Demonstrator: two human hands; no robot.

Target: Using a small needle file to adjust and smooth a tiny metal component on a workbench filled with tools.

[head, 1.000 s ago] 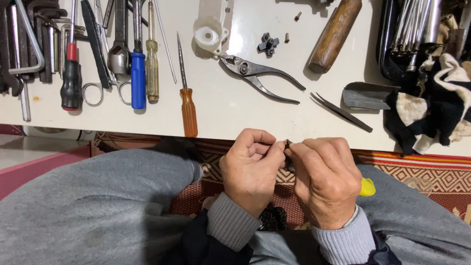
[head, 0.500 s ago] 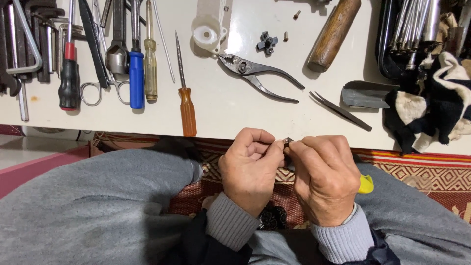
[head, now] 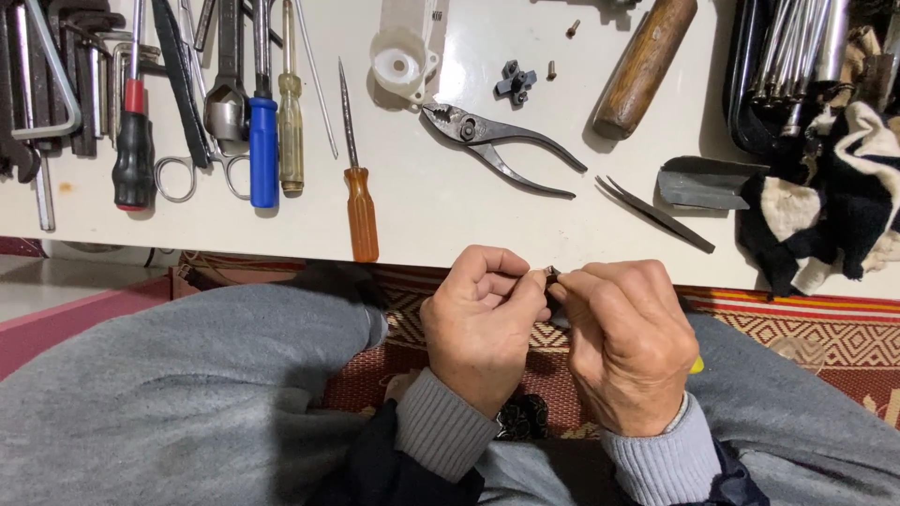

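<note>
Both hands meet just below the near edge of the white tabletop (head: 450, 215), over the person's lap in soft grey fabric. The left hand (head: 480, 323) is curled nearly into a fist, thumb and forefinger pinched on a tiny dark metal part (head: 551, 275); the right hand (head: 630, 342) is likewise curled, its fingertips pressed to the same part from the other side, so the piece sits between the two hands, mostly hidden. A bit of yellow shows behind the right hand; what it is cannot be told. On the table lie slip-joint steel pliers (head: 502, 147), a slim screwdriver with an amber translucent handle (head: 356, 187), dark pointed tweezers (head: 656, 214), a rounded brown wooden handle (head: 645, 64), a small black cross-shaped piece (head: 515, 81) and a crumpled black-and-white cloth (head: 820, 201).
</note>
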